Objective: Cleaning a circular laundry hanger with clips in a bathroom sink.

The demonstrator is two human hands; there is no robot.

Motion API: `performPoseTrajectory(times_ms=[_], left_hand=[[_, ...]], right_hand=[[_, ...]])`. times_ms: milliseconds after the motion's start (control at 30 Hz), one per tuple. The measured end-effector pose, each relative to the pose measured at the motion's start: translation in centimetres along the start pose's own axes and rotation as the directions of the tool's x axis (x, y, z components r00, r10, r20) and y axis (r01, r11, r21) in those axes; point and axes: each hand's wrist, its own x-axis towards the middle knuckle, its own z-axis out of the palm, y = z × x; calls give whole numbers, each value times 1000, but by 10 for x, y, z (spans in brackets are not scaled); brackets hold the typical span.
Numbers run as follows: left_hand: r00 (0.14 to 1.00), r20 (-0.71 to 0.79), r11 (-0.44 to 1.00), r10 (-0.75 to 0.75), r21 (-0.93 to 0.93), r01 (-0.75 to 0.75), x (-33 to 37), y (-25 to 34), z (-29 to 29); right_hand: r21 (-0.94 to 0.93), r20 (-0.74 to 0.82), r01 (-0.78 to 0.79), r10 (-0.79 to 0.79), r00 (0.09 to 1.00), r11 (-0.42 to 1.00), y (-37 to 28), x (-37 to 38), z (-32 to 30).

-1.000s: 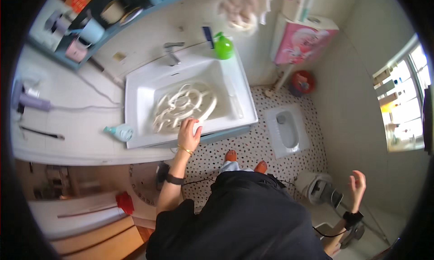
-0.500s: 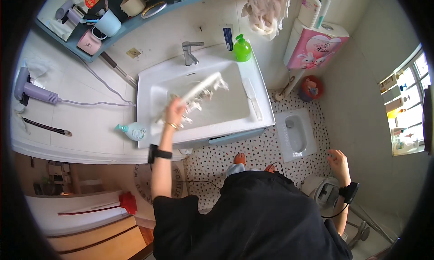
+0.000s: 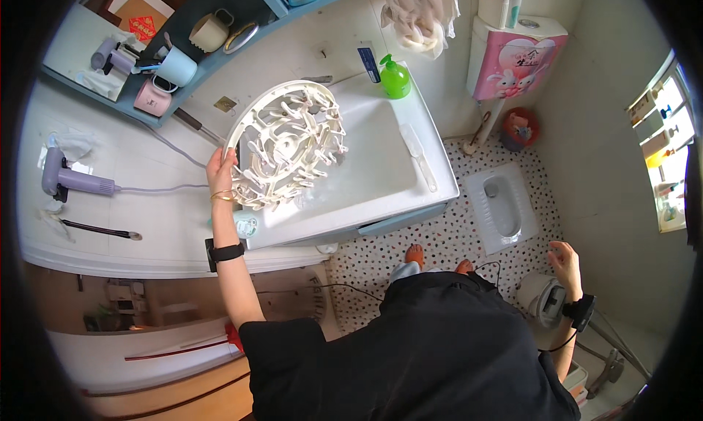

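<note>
A round cream clip-type drying hanger (image 3: 284,148) with many dangling pegs is held over the white sink (image 3: 381,150), its ring tilted up. My left hand (image 3: 221,170) is closed around the ring's left edge. Behind the ring, most of the grey faucet (image 3: 318,79) is hidden. Part of a pale soap bottle (image 3: 247,224) shows below the hanger, near my wrist. My right hand (image 3: 565,263) hangs at my right side with fingers loosely apart, holding nothing, above a whitish bin-like container (image 3: 538,296).
A green pump bottle (image 3: 395,80) and a clear-white brush (image 3: 417,157) lie along the sink's right rim. On the left counter sits a purple hair dryer (image 3: 80,181). Cups stand on the blue shelf (image 3: 220,58). A squat toilet (image 3: 501,205) is set in the speckled floor.
My left hand has moved left and up, and the hanger has turned from edge-on to showing its round face. My right hand has barely changed, while the view has shifted.
</note>
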Motion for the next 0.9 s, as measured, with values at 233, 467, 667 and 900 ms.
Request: performPoseTrajectory(times_ms=[233,467,667,900], left_hand=[[999,-54,999,4,-35,-6,-21,42,-1],[992,-98,996,80,42,-76,-37,57,2],[987,-112,988,117,116,-104,-46,59,-1],[981,-183,995,61,-63,-73,-55,51,-5]], right_hand=[[29,37,-10,8,999,1000,10,6,9],[-7,34,36,-35,999,999,7,14,6],[19,58,8,-9,998,1000,5,18,3],[7,58,27,-27,998,1000,6,21,6]])
